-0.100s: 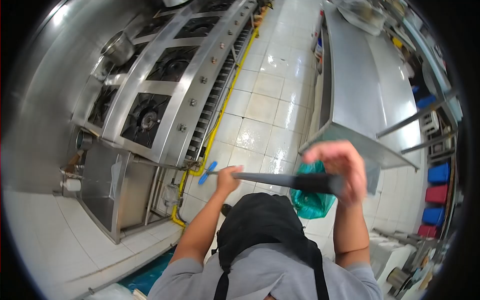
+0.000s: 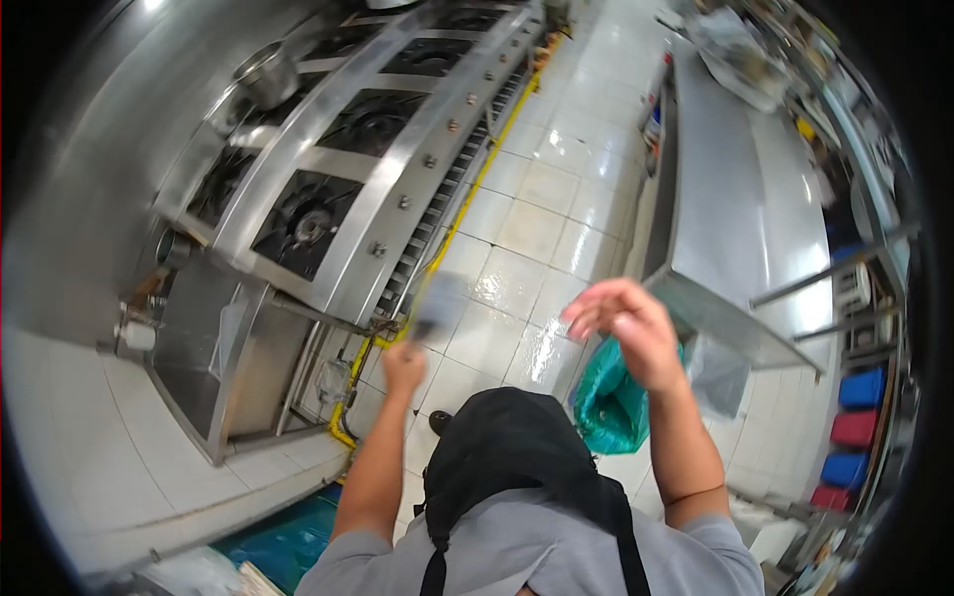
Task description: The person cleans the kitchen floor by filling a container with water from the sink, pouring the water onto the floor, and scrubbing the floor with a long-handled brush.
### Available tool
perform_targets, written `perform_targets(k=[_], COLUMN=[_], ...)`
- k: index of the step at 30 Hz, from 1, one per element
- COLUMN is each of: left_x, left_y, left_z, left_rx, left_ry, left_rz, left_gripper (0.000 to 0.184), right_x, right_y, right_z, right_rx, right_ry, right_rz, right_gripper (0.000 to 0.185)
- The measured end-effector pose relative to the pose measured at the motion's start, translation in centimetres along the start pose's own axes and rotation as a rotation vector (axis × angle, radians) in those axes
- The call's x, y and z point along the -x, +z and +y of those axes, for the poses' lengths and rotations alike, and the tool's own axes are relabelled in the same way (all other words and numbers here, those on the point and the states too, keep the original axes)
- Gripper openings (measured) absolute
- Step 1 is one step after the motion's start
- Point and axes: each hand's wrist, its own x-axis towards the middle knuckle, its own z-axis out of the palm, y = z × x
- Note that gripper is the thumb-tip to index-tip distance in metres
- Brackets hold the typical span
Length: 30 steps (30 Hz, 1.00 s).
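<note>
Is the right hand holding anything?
No, the right hand is raised with its fingers loosely curved and nothing between them.

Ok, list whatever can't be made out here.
Grey thing in the left hand: head view, motion blur.
Green bag, right part: head view, partly behind the right hand and wrist.
Clear tub, contents: head view, too small and blurry.
Metal container, upper part: head view, cut off by top edge.

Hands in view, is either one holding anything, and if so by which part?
The left hand grips a blurred grey object at its darker lower end; blur hides what part that is. The right hand holds nothing.
</note>
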Motion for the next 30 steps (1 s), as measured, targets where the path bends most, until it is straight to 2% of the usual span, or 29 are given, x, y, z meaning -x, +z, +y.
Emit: perform_targets(k=[1, 2, 6, 7, 9, 10, 12, 13, 14, 15, 17, 20, 24, 27, 28, 30], left_x=[0.0, -0.3, 4.2, 5.9, 8.6, 9.5, 11.5, 11.4, 11.6, 12.9, 13.1, 13.0, 12.8, 12.6, 13.4, 13.6], left_y=[-4.3, -9.0, -21.6, -24.0, -28.4, -30.1, -33.1, -34.9, -36.4, -37.6, -40.5, -44.9, -48.4, -49.1, -48.7, -49.0], left_z=[-1.6, -3.5, -8.6, -10.8, -9.6, -9.3, -11.1, -10.2, -9.9, -13.9, -15.3, -18.6, -24.7, -29.2, -32.7, -35.0], left_rx=[-0.010, -0.019, -0.046, -0.090, -0.178, -0.234, -0.218, -0.111, 0.007, -0.143, -0.207, -0.331, -0.324, -0.326, -0.393, -0.456], left_ry=[-0.226, -0.231, -0.380, -0.362, -0.416, -0.439, -0.447, -0.535, -0.615, -0.640, -0.656, -0.685, -0.892, -0.966, -1.016, -1.169], left_rz=[0.068, 0.231, 0.708, 0.776, 0.932, 0.992, 1.104, 1.155, 1.201, 1.193, 1.254, 1.338, 1.442, 1.389, 1.420, 1.411], left_gripper=[0.038, 0.042, 0.048, 0.049, 0.049, 0.050, 0.045, 0.043, 0.042, 0.046, 0.048, 0.056, 0.063, 0.068, 0.071, 0.077], right_x=[-0.8, -1.9, -5.5, -6.4, -8.1, -9.0, -10.5, -11.2, -11.8, -12.4, -13.9, -16.1, -20.4, -25.6, -27.8, -32.7], right_y=[1.8, 4.0, 13.1, 15.4, 19.9, 21.9, 26.7, 29.1, 31.2, 33.1, 36.1, 39.6, 43.4, 48.2, 50.3, 55.1], right_z=[1.2, 2.6, 8.2, 9.6, 12.4, 13.7, 15.8, 16.6, 17.3, 18.0, 19.1, 20.0, 22.3, 26.2, 27.5, 31.4], right_rx=[0.054, 0.106, 0.377, 0.371, 0.355, 0.345, 0.345, 0.380, 0.418, 0.423, 0.436, 0.449, 0.341, 0.270, 0.272, 0.242], right_ry=[0.125, 0.240, 0.305, 0.319, 0.342, 0.424, 0.513, 0.495, 0.476, 0.474, 0.357, 0.324, 0.449, 0.442, 0.473, 0.393], right_rz=[-0.082, -0.177, -0.477, -0.540, -0.684, -0.748, -0.854, -0.882, -0.903, -0.939, -1.054, -1.086, -1.095, -1.036, -0.989, -0.886], right_gripper=[0.026, 0.022, 0.018, 0.018, 0.019, 0.017, 0.017, 0.018, 0.020, 0.020, 0.019, 0.019, 0.017, 0.012, 0.010, 0.011])
